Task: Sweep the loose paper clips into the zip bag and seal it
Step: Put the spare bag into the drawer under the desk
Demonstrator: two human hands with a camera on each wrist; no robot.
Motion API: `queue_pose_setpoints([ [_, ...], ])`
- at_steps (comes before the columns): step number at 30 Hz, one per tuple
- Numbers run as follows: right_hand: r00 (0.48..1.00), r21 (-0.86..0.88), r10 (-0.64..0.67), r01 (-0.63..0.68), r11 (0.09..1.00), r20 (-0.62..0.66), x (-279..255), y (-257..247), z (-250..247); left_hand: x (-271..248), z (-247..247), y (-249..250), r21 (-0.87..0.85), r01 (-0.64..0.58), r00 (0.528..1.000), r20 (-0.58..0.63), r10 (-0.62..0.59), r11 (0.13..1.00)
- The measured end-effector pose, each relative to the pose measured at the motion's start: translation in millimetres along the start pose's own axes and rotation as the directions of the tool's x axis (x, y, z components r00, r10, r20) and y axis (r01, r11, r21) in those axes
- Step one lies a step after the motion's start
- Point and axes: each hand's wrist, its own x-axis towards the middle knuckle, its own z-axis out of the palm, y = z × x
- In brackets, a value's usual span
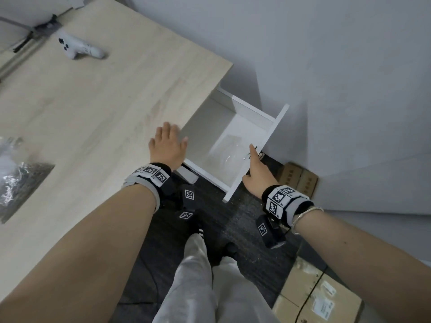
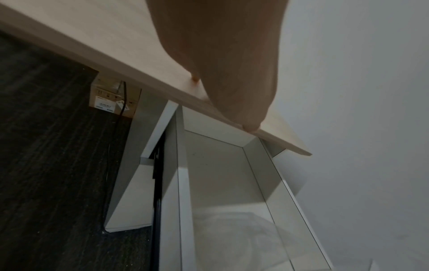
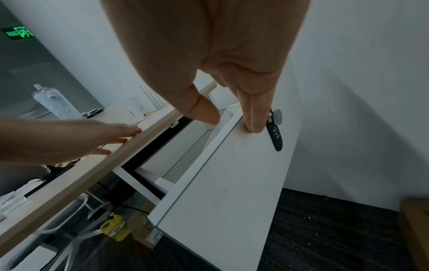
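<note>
A clear zip bag (image 1: 227,151) lies flat in the pulled-out white drawer (image 1: 253,157), just beside the right hand (image 1: 254,173), whose fingers curl over the drawer's front edge. The left hand (image 1: 166,145) rests spread flat on the wooden counter (image 1: 93,101). Dark carpet (image 1: 245,220) below, grey wall (image 1: 338,66) behind.

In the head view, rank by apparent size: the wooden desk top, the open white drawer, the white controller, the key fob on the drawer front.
1. Wooden desk top
2. Open white drawer
3. White controller
4. Key fob, barely visible behind the right hand
</note>
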Motion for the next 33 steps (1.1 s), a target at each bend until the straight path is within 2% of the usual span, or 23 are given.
queue_pose_setpoints([
  [2,1.0,0.005,-0.024,0.024,1.0,0.006,2.5,-7.9,-0.3,1.2,-5.1,-5.4,-0.006,-0.045,0.999,-0.011,0.045,0.999],
  [12,0.997,-0.043,-0.067,0.069,0.997,0.043,45.2,-67.7,4.8,7.0,-17.8,-12.9,-0.108,-0.046,0.999,0.006,0.047,0.993],
  [18,0.993,-0.087,-0.091,0.098,0.991,0.078,79.3,-92.6,19.7,4.8,-17.5,-21.2,-0.031,-0.107,0.994,0.013,0.108,0.994],
  [28,0.978,0.001,-0.107,0.109,0.994,0.179,120.4,-121.6,30.7,6.6,-11.3,-34.5,0.086,-0.185,0.979,0.102,0.176,0.979],
  [33,0.97,0.125,-0.115,0.09,0.988,0.214,143.4,-129.7,41.2,7.9,-10.3,-36.9,0.092,-0.188,0.975,0.135,0.175,0.978],
])
